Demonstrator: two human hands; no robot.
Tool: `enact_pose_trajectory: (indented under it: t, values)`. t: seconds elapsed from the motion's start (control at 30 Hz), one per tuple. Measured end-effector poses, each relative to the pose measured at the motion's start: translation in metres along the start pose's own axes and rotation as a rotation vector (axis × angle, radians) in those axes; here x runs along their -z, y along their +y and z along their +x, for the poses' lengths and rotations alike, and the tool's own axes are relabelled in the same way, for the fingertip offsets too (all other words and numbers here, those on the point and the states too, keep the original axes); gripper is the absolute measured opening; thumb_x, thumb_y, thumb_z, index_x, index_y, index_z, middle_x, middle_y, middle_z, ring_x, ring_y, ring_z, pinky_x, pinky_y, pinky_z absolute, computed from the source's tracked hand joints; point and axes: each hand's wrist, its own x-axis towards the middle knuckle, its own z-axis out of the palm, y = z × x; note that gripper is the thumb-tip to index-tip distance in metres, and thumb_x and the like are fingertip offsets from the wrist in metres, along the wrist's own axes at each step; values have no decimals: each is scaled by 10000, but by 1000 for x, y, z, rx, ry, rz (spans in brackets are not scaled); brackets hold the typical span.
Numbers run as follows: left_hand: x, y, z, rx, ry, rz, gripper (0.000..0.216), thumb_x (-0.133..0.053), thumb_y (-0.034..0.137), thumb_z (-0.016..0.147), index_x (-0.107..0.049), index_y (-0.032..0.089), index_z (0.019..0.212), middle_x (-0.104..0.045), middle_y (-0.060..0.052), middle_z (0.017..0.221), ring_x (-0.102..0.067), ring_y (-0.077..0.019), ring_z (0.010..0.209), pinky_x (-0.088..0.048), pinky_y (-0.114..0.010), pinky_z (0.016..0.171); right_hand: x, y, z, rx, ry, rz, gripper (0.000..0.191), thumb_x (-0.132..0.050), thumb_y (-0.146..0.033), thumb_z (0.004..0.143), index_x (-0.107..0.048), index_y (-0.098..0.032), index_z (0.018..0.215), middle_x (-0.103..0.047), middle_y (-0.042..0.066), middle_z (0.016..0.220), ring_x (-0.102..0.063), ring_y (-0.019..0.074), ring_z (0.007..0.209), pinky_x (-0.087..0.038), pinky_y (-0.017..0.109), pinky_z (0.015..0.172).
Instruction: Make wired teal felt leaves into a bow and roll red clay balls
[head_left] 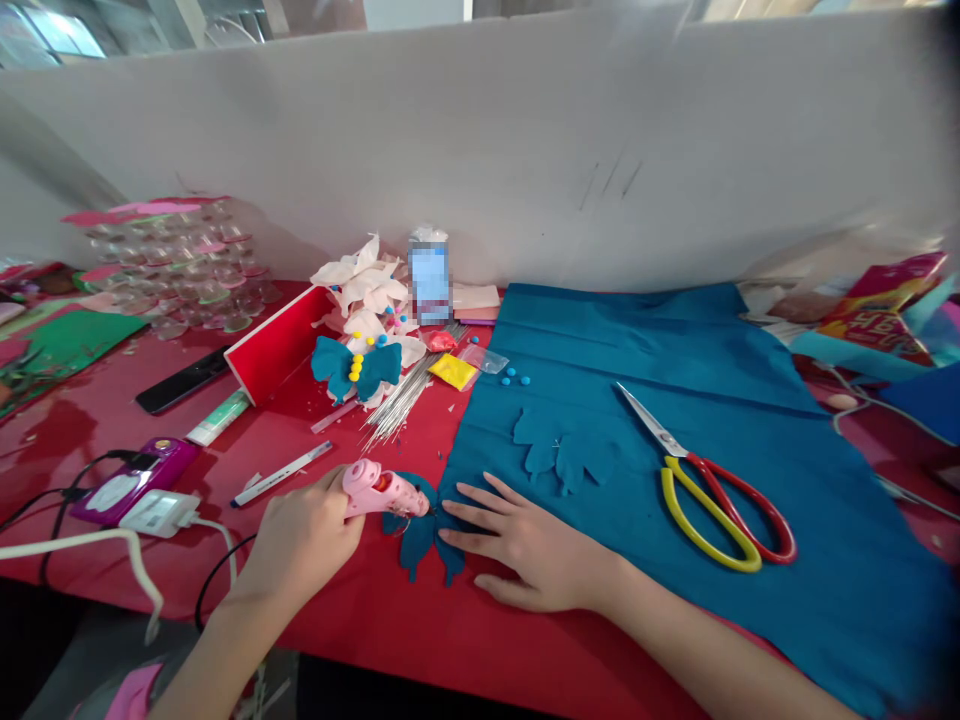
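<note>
My left hand [304,540] is closed round a pink glue gun [379,490], whose nozzle points right at a teal felt butterfly piece [421,540] lying on the red table [352,620]. My right hand [529,545] rests flat with fingers spread, its fingertips pressing the right side of that felt piece at the edge of a large teal felt sheet [675,440]. Cut teal felt shapes [559,450] lie on the sheet just beyond my right hand.
Yellow-and-red scissors [712,495] lie on the sheet to the right. A finished teal butterfly with yellow beads [356,368], white flowers [367,285], thin wires [401,400], a red box [277,345], a pen [281,473], a phone [184,380] and chargers [139,490] crowd the left.
</note>
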Motion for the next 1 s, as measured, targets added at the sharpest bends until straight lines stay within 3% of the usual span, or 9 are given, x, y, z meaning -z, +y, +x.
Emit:
enact_pose_trajectory:
  t: [0.63,1.0]
  values:
    - [1,1,3,-9,15,23,279,-387,204,809,-635,158,928,-693,-110,737,-673,-291,700,-435,-331,579,-3,2,0,8,23,-42,507,-410,-412,933,-384,-235,1408,-233,85,1523,-169,264,1403,-45,506,1135]
    - [-5,-2,-5,11,-33,80,326,-376,199,800,-640,144,984,-695,-123,734,-680,-313,697,-439,-344,555,-4,3,-1,16,29,-59,503,-416,-403,929,-397,-227,1400,-251,100,1517,-183,266,1400,-51,515,1130]
